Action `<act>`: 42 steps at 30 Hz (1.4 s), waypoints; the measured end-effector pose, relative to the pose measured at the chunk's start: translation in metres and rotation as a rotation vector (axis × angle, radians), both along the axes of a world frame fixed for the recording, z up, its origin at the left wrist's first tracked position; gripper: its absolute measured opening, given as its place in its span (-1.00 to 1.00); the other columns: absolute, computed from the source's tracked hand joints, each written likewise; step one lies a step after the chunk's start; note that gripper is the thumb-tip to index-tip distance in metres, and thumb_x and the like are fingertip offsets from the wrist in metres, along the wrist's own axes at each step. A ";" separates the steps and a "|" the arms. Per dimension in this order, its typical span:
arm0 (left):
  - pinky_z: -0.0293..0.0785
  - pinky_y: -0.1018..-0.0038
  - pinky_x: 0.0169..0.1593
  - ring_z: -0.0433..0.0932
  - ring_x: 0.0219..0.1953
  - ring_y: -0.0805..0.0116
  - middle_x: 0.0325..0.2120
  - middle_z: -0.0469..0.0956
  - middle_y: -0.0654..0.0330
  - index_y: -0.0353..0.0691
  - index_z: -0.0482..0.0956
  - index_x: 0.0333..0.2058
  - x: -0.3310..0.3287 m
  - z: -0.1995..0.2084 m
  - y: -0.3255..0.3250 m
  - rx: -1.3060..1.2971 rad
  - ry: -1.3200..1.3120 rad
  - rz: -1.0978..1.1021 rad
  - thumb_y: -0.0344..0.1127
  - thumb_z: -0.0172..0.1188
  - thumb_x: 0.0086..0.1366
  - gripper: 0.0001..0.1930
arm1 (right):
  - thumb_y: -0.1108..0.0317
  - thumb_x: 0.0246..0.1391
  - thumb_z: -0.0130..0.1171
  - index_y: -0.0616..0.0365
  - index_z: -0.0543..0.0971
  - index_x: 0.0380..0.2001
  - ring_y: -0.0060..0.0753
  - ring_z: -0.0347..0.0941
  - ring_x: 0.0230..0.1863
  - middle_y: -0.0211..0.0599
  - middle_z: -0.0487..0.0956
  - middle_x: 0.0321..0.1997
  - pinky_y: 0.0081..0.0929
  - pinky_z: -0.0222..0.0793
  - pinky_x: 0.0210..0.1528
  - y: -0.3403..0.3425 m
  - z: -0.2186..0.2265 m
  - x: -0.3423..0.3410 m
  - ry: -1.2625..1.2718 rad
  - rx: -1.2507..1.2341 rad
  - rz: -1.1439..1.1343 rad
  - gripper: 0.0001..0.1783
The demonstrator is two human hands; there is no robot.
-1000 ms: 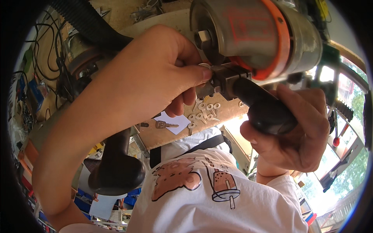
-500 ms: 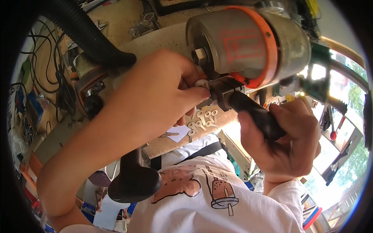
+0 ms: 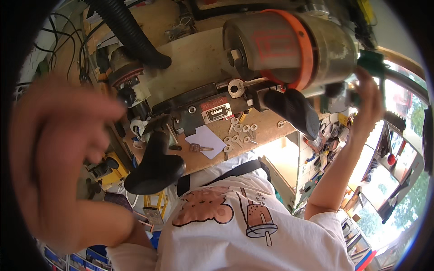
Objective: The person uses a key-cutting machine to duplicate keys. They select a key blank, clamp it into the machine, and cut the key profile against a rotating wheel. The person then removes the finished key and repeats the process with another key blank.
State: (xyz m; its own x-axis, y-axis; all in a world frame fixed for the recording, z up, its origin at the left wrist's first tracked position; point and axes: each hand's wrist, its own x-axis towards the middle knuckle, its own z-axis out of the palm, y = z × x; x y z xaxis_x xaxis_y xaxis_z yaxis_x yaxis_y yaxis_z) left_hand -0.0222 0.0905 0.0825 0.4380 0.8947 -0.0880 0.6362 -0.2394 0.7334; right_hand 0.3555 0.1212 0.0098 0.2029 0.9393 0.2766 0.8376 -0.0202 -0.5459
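Observation:
A key-cutting machine carriage (image 3: 181,108) stretches across the bench, with a silver round-headed key (image 3: 236,88) sitting in its right-hand clamp. Two black wing-shaped clamp knobs, a left one (image 3: 156,165) and a right one (image 3: 296,110), stick out toward me. My left hand (image 3: 58,131) is raised at the far left, off the machine; motion smears its fingers, and I cannot make out anything in them. My right hand (image 3: 368,97) reaches up beside the machine's right end, fingers apart, close to a small dark knob (image 3: 334,89). Whether it touches that knob is unclear.
Several silver keys (image 3: 239,131) lie on the bench's near edge, beside a white paper (image 3: 210,137) with a darker key (image 3: 201,148) on it. A clear cylindrical guard (image 3: 266,45) with an orange band overhangs the clamp. A black ribbed hose (image 3: 131,36) hangs at upper left.
My left hand has left the key at the clamp and swung far left. My right hand has let go of the right black knob and moved up and right.

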 end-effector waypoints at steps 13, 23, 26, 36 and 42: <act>0.36 0.12 -0.03 0.46 -0.30 0.17 -0.35 0.47 0.00 -0.39 0.52 -0.22 0.010 -0.048 -0.080 0.263 -0.006 0.271 -0.34 0.27 -0.13 -0.58 | 0.48 0.05 -0.02 0.24 0.55 -0.39 -0.58 0.39 -0.48 -0.38 0.53 -0.48 -0.61 0.27 -0.38 -0.079 -0.031 -0.030 0.208 -0.285 0.221 -0.86; 0.38 0.12 -0.06 0.46 -0.39 0.25 -0.46 0.48 0.11 -0.39 0.57 -0.29 0.039 -0.063 -0.102 0.426 -0.098 0.483 -0.30 0.30 -0.24 -0.55 | 0.52 0.00 0.03 0.32 0.51 -0.23 -0.23 0.50 -0.42 -0.13 0.53 -0.40 -0.49 0.36 -0.37 -0.109 -0.103 -0.108 0.291 -0.471 0.526 -0.78; 0.38 0.12 -0.06 0.46 -0.41 0.25 -0.47 0.47 0.11 -0.39 0.58 -0.30 0.038 -0.060 -0.099 0.431 -0.102 0.490 -0.27 0.30 -0.23 -0.56 | 0.54 0.00 0.02 0.34 0.50 -0.23 -0.23 0.50 -0.40 -0.11 0.52 -0.39 -0.48 0.36 -0.36 -0.111 -0.098 -0.115 0.330 -0.469 0.515 -0.77; 0.27 0.03 0.01 0.42 -0.38 0.26 -0.45 0.44 0.14 -0.35 0.59 -0.30 0.034 -0.061 -0.096 0.454 -0.030 0.503 -0.17 0.28 -0.18 -0.56 | 0.58 -0.02 0.06 0.33 0.52 -0.23 -0.42 0.47 -0.49 -0.21 0.52 -0.43 -0.60 0.34 -0.40 -0.112 -0.063 -0.085 0.351 -0.531 0.538 -0.77; 0.11 -0.05 0.10 0.42 -0.37 0.25 -0.44 0.39 0.19 -0.31 0.60 -0.32 0.032 -0.060 -0.088 0.510 0.037 0.483 -0.14 0.27 -0.16 -0.58 | 0.59 -0.07 0.06 0.42 0.52 -0.38 -0.46 0.40 -0.63 -0.22 0.53 -0.53 -0.60 0.27 -0.52 -0.098 -0.011 -0.020 0.127 -0.135 0.440 -0.86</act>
